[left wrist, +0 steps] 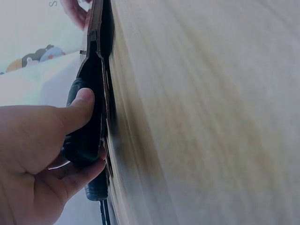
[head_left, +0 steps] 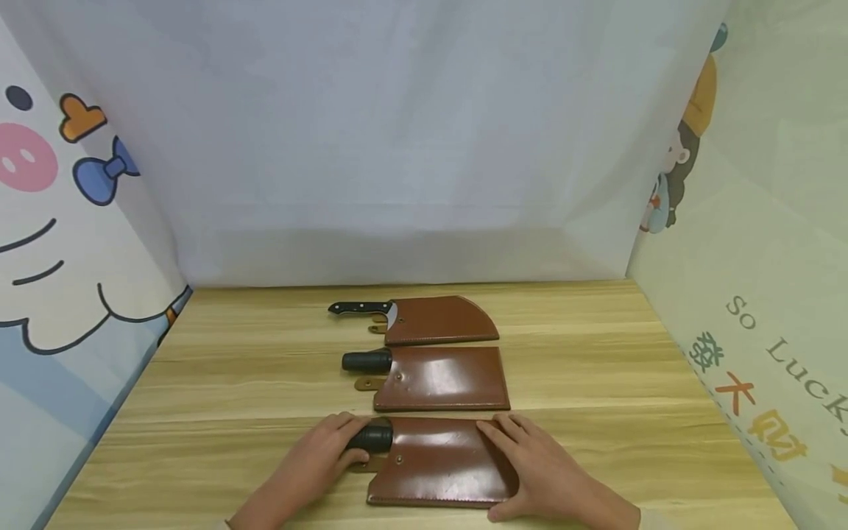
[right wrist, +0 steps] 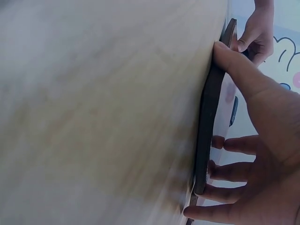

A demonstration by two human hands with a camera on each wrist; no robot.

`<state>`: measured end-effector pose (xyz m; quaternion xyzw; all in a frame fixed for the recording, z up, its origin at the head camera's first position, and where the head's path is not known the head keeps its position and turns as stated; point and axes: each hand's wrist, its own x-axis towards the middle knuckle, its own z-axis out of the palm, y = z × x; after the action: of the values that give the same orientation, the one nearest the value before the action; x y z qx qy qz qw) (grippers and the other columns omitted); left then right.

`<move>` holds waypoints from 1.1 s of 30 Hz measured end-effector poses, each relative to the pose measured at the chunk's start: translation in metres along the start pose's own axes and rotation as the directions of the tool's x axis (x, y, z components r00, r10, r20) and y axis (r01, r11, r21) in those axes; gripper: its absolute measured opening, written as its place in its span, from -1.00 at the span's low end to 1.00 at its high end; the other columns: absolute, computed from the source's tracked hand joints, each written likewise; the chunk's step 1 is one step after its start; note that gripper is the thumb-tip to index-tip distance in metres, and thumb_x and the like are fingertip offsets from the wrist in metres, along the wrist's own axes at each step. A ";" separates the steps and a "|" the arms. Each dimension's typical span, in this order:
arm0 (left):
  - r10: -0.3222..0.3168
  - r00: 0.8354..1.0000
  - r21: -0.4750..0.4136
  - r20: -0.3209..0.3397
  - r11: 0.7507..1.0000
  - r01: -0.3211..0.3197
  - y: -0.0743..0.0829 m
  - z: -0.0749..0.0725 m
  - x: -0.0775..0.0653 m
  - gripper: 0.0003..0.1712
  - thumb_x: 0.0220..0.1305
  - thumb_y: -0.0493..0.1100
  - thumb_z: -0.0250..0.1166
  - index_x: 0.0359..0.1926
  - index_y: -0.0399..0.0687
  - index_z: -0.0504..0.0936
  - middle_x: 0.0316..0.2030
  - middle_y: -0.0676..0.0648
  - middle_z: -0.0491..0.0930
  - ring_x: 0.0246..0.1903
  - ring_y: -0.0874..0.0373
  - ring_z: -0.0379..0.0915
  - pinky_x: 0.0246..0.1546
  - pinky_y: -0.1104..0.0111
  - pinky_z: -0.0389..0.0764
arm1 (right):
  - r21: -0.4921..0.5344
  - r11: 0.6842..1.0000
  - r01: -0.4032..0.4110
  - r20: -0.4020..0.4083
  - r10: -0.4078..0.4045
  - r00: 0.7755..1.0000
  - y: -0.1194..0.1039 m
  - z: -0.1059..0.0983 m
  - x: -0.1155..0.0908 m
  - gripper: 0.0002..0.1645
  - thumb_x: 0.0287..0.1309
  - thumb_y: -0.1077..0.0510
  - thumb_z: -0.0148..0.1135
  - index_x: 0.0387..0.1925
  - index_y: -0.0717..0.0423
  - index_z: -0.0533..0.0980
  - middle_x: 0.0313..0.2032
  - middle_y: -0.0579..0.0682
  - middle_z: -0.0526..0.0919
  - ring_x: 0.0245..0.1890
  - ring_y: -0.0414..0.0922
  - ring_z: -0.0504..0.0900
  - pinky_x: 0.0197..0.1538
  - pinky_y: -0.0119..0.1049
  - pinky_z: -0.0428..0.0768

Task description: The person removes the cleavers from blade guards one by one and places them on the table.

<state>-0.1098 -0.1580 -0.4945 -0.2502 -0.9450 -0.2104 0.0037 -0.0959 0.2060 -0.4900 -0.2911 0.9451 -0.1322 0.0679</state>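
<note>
A sheathed cleaver in a glossy brown leather sheath (head_left: 444,464) lies nearest the front, its black handle (head_left: 372,439) pointing left. My left hand (head_left: 324,449) holds that handle; in the left wrist view the thumb presses one side and the fingers reach round the other. At the sheath's right end, my right hand (head_left: 539,467) rests with spread, fairly straight fingers. Its thumb (right wrist: 234,58) touches the near edge, and the other fingertips lie on the face and far corner. The blade is hidden inside the sheath.
Behind lies a second sheathed cleaver (head_left: 447,379) with a black handle. Farther back is a third sheathed knife (head_left: 442,319) with a riveted handle. The wood-grain table (head_left: 218,368) is bounded by a white back cloth (head_left: 397,184) and printed side panels.
</note>
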 end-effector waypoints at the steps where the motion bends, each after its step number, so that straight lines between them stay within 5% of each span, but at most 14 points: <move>1: 0.001 1.000 0.002 0.003 1.000 -0.002 0.000 -0.001 0.000 -0.45 0.25 -0.06 0.45 0.21 -0.20 0.63 -0.05 -0.06 0.64 -0.05 0.02 0.61 0.01 0.08 0.66 | 0.002 1.000 -0.001 0.003 0.001 1.000 0.000 0.000 0.000 0.48 -0.30 -0.61 0.50 0.55 0.06 0.21 0.43 0.36 0.31 0.42 0.33 0.30 0.35 0.27 0.39; 8: 0.020 1.000 0.006 -0.010 1.000 -0.020 0.001 -0.001 0.000 -0.48 0.29 -0.07 0.43 0.21 -0.19 0.64 -0.05 -0.04 0.63 -0.07 0.07 0.58 -0.03 0.10 0.65 | 0.001 1.000 -0.012 0.018 0.012 1.000 -0.001 -0.005 -0.001 0.51 -0.28 -0.65 0.45 0.53 0.18 0.22 0.42 0.39 0.31 0.38 0.35 0.33 0.30 0.27 0.44; 18: 0.024 0.994 0.041 -0.105 0.999 -0.020 0.003 -0.007 0.000 -0.53 0.28 -0.10 0.45 0.17 -0.15 0.66 0.00 -0.10 0.69 -0.01 0.00 0.60 0.07 0.07 0.65 | -0.026 0.999 0.022 -0.072 -0.024 0.997 -0.002 -0.016 0.000 0.45 -0.28 -0.51 0.55 0.53 0.16 0.23 0.46 0.31 0.29 0.43 0.27 0.32 0.27 0.21 0.51; 33: 0.060 0.980 0.086 -0.190 0.995 -0.044 0.004 -0.018 0.003 -0.48 0.19 -0.10 0.52 0.14 -0.19 0.69 -0.01 -0.11 0.70 -0.02 -0.01 0.63 0.03 0.12 0.68 | -0.091 0.992 0.082 -0.144 -0.095 0.985 0.000 -0.026 0.003 0.43 -0.24 -0.55 0.50 0.49 0.25 0.27 0.40 0.27 0.38 0.40 0.21 0.37 0.30 0.13 0.53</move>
<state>-0.1117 -0.1604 -0.4763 -0.2528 -0.9412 -0.1949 0.1107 -0.1037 0.2097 -0.4654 -0.3247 0.9384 -0.1163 -0.0209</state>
